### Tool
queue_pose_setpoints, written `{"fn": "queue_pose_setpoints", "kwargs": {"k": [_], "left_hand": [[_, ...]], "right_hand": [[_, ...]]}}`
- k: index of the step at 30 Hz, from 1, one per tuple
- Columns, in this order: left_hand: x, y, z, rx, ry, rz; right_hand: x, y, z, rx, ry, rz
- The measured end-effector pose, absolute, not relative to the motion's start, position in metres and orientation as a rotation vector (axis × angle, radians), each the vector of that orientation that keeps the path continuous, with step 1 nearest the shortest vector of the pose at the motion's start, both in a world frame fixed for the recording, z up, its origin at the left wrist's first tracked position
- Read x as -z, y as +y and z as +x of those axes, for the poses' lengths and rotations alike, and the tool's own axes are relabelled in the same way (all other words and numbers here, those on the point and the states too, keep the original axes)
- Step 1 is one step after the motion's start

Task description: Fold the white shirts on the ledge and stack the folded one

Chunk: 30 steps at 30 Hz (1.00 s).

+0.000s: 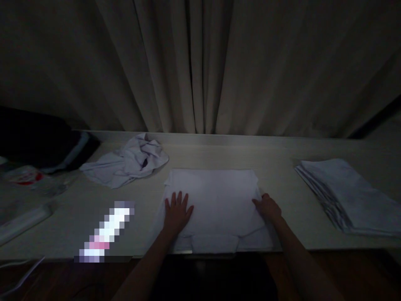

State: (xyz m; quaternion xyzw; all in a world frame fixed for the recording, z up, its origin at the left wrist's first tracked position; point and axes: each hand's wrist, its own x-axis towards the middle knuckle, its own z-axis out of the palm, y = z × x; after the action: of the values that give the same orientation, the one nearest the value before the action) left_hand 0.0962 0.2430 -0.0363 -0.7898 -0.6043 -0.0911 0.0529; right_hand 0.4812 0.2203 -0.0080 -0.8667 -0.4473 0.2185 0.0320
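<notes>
A white T-shirt, as far as its shape shows in the dim light, lies spread on the table in front of me, its near part reaching the front edge. Flat on its left side rests my left hand, fingers spread. At the shirt's right edge, my right hand is closed, with the thumb over the cloth and the fingers curled at the border. A crumpled white cloth lies to the left beyond my left hand. On the right is a stack of folded white cloths.
The pale table backs onto a long curtain. At the left are a dark bag-like bundle, clear plastic with a red mark and a white elongated object. A bright pixelated patch covers something near the front edge.
</notes>
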Motion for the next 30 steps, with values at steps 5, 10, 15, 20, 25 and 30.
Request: {"fn": "queue_pose_setpoints", "kwargs": {"k": [5,10,15,20,25,30], "left_hand": [[0.021,0.23,0.14,0.581,-1.75,-2.608],[0.025,0.219,0.19,0.768,-1.89,-2.872],[0.016,0.247,0.224,1.161,-2.35,-2.808],[-0.005,0.315,0.26,1.509,-2.539,-2.62],[-0.006,0.35,0.276,1.431,-2.682,-2.603],[-0.046,0.356,0.29,1.26,-2.569,-2.976]], "right_hand": [[0.007,0.221,0.497,-0.794,-1.515,-2.528],[0.001,0.216,0.502,-0.858,-1.577,-2.373],[-0.01,0.212,0.493,-0.959,-1.605,-2.099],[-0.029,0.212,0.48,-1.125,-1.452,-1.774],[-0.051,0.216,0.468,-1.17,-1.453,-1.689],[-0.067,0.24,0.439,-1.172,-1.586,-1.558]]}}
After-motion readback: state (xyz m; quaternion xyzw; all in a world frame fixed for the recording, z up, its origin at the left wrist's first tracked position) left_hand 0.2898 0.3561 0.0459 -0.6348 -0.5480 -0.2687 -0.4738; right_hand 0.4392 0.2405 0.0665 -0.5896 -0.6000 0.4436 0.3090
